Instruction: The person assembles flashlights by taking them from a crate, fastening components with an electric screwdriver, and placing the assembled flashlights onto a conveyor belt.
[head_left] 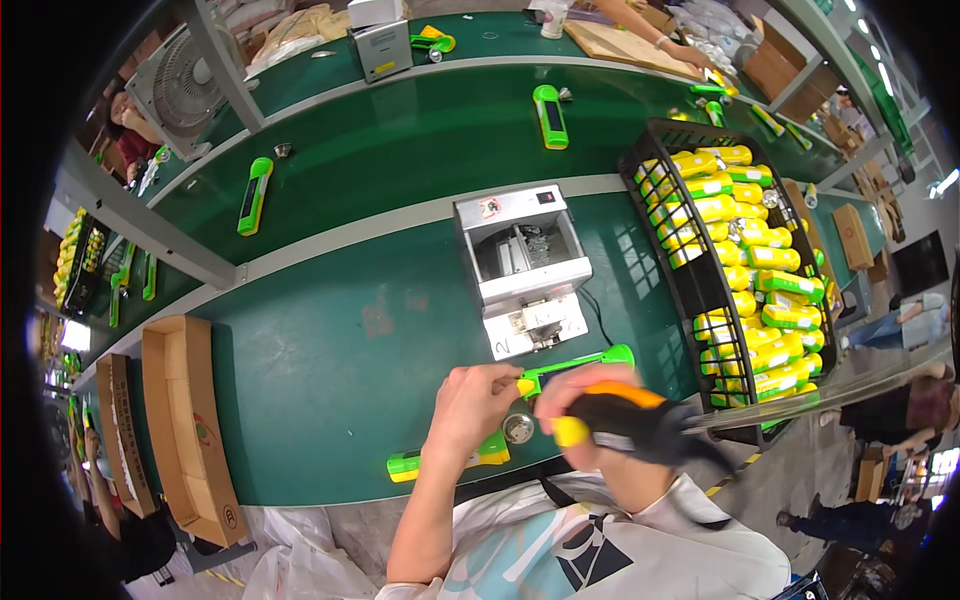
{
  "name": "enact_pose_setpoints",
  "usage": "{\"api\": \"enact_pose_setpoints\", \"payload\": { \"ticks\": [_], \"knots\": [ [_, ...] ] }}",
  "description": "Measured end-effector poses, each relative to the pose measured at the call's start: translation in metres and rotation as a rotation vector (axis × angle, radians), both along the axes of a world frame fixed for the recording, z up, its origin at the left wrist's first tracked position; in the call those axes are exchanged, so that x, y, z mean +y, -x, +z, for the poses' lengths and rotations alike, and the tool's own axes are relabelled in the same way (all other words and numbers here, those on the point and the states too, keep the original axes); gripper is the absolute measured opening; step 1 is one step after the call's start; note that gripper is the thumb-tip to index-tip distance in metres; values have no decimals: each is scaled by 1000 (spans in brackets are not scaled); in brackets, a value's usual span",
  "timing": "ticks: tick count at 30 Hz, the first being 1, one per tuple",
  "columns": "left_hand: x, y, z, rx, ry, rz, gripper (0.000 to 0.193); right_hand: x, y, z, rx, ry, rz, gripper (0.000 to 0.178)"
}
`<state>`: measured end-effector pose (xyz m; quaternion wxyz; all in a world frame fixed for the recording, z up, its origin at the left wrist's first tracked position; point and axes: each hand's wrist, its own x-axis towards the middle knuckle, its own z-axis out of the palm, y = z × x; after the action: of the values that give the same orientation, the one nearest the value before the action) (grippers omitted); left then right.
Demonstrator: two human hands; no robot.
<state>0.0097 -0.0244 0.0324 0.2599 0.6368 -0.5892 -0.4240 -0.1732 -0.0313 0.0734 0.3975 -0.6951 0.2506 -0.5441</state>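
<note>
My left hand [470,405] is closed, its fingers pinching the yellow-tipped left end of a green flashlight body [585,362]. My right hand [590,395] is wrapped round a black electric screwdriver [630,425] with orange and yellow parts, smeared by motion. It sits over the flashlight body's near side and hides part of it; the driver's tip cannot be made out. Just below and between the hands lies a round silver lamp reflector [518,428]. Under my left wrist a second green and yellow flashlight body [405,466] rests on the green table.
A silver screw feeder [525,250] stands beyond my hands. To the right is a black crate [690,285] full of yellow-green flashlights. Cardboard trays [185,420] lie left. Flashlights [255,197] [550,118] lie on the green strip behind; a co-worker's hand [685,55] is far right.
</note>
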Motion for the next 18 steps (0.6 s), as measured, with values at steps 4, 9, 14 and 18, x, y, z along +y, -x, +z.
{"api": "enact_pose_setpoints", "payload": {
  "ticks": [4,9,14,18],
  "knots": [
    [6,1,5,-76,37,20,26,-5,11,33,-402,-97,24,55],
    [14,18,20,-202,171,-63,37,-21,60,28,-541,17,17,54],
    [15,35,21,-268,203,-82,66,-27,92,12,-481,55,-99,53],
    [13,40,11,-305,178,-61,63,-36,107,13,-427,90,-63,52]
  ]
}}
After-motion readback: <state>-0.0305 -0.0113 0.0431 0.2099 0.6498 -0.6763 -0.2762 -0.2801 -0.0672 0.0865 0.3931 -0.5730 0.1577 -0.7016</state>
